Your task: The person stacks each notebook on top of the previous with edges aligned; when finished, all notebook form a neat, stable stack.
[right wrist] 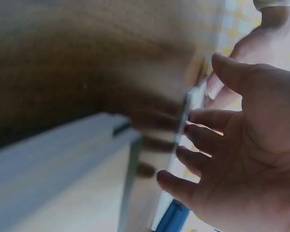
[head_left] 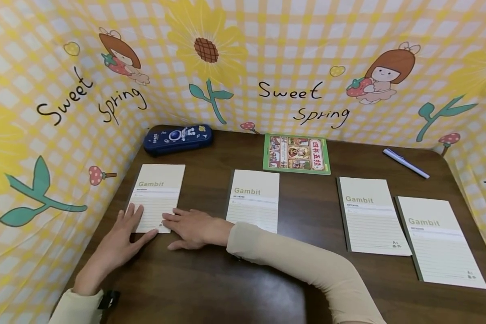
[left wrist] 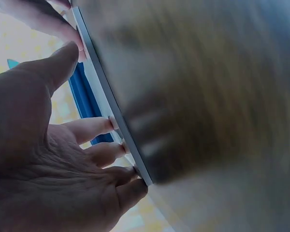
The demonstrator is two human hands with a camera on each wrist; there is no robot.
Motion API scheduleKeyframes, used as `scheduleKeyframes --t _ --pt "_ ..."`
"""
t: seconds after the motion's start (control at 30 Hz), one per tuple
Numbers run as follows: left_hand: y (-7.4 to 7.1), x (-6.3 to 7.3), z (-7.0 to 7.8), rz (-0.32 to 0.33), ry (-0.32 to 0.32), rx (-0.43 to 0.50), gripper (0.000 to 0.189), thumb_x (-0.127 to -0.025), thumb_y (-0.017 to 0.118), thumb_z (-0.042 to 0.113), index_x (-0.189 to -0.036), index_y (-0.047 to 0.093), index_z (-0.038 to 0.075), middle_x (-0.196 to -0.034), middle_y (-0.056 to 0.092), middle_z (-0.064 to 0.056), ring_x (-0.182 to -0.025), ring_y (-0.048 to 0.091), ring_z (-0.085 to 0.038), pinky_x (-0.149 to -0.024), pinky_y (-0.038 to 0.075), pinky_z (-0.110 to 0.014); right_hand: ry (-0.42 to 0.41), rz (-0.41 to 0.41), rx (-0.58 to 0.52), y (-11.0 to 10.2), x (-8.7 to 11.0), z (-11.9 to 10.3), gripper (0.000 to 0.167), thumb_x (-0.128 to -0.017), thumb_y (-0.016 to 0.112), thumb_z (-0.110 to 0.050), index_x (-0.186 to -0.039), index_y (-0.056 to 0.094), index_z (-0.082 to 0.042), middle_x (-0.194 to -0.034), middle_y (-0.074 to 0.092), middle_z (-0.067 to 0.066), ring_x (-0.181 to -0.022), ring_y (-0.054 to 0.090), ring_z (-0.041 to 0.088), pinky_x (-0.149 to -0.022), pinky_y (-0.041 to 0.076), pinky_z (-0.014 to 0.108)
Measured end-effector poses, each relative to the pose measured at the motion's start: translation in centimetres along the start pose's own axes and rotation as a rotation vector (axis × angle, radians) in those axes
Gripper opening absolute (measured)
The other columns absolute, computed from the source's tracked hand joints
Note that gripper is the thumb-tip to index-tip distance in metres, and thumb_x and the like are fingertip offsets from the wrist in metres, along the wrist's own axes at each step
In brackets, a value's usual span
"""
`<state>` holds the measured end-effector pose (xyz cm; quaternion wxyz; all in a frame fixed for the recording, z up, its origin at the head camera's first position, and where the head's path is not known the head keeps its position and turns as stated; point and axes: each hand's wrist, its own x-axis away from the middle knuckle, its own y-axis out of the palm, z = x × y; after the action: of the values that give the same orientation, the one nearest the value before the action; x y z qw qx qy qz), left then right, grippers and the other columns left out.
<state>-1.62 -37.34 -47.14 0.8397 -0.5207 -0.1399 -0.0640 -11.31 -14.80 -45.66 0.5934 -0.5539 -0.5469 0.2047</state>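
At the table's left, a cream Gambit notebook lies flat beneath the fingers of both hands. My left hand rests at its lower left, fingers spread along the left side and thumb by the bottom edge. From the right, my right hand touches the lower right side with extended fingertips. In the left wrist view, the left fingertips meet the notebook's thin edge. The right wrist view shows the right hand with its fingers apart along the opposite edge. Neither hand curls round anything.
A second notebook lies just right of the right hand, beside the forearm. Two more notebooks, one nearer the middle and one far right, lie close together. Behind are a blue pencil case, a green-bordered book and a pen.
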Motion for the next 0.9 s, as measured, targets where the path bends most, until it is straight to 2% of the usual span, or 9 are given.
scheduleKeyframes --t 0.17,0.33,0.5,0.67,0.8,0.9 --pt "0.8 0.3 1.5 0.009 0.039 -0.006 0.1 -0.1 0.058 0.063 -0.167 0.012 0.004 -0.172 -0.004 -0.03 -0.154 -0.003 -0.063 -0.11 0.02 -0.085 0.032 -0.014 -0.007 -0.5 1.4 0.7 0.076 -0.106 0.034 -0.067 -0.168 0.016 -0.029 -0.177 0.005 -0.014 -0.164 0.007 0.009 -0.134 0.021 0.037" --pt "1.8 0.6 3.2 0.03 0.076 -0.035 0.097 -0.1 0.059 0.061 -0.166 0.019 0.003 -0.171 0.005 -0.033 -0.152 0.003 -0.066 -0.111 0.022 -0.084 0.036 0.015 -0.042 -0.5 2.7 1.8 0.072 -0.108 0.038 -0.061 -0.167 0.025 -0.023 -0.177 0.012 -0.01 -0.164 0.014 0.013 -0.133 0.024 0.04" --pt "2.7 0.8 4.6 0.061 0.109 -0.072 0.095 -0.1 0.061 0.061 -0.165 0.023 0.003 -0.17 0.01 -0.034 -0.151 0.007 -0.068 -0.112 0.024 -0.083 0.027 0.049 -0.08 0.2 3.8 2.9 0.071 -0.108 0.041 -0.058 -0.166 0.028 -0.019 -0.177 0.015 -0.007 -0.164 0.017 0.016 -0.132 0.027 0.042" --pt "3.0 0.9 5.3 0.067 0.098 -0.087 0.095 -0.1 0.06 0.062 -0.165 0.023 0.003 -0.17 0.01 -0.034 -0.151 0.007 -0.067 -0.113 0.024 -0.082 -0.012 0.091 -0.1 0.8 4.4 3.5 0.071 -0.109 0.045 -0.053 -0.166 0.028 -0.015 -0.177 0.016 -0.003 -0.164 0.018 0.02 -0.13 0.031 0.041" --pt "2.8 0.9 5.3 0.076 0.083 -0.028 0.093 -0.1 0.059 0.061 -0.165 0.026 0.004 -0.171 0.003 -0.034 -0.152 0.007 -0.066 -0.113 0.025 -0.082 -0.031 0.132 -0.139 1.1 4.4 3.7 0.07 -0.109 0.047 -0.051 -0.165 0.03 -0.013 -0.176 0.019 -0.001 -0.164 0.019 0.021 -0.131 0.028 0.035" --pt "2.5 0.7 5.1 0.144 0.07 0.056 0.088 -0.101 0.061 0.056 -0.163 0.031 0.0 -0.169 0.004 -0.037 -0.152 0.013 -0.065 -0.111 0.027 -0.082 -0.043 0.181 -0.206 1.3 4.4 3.9 0.069 -0.109 0.05 -0.049 -0.164 0.033 -0.011 -0.175 0.022 0.005 -0.162 0.024 0.021 -0.131 0.026 0.032"
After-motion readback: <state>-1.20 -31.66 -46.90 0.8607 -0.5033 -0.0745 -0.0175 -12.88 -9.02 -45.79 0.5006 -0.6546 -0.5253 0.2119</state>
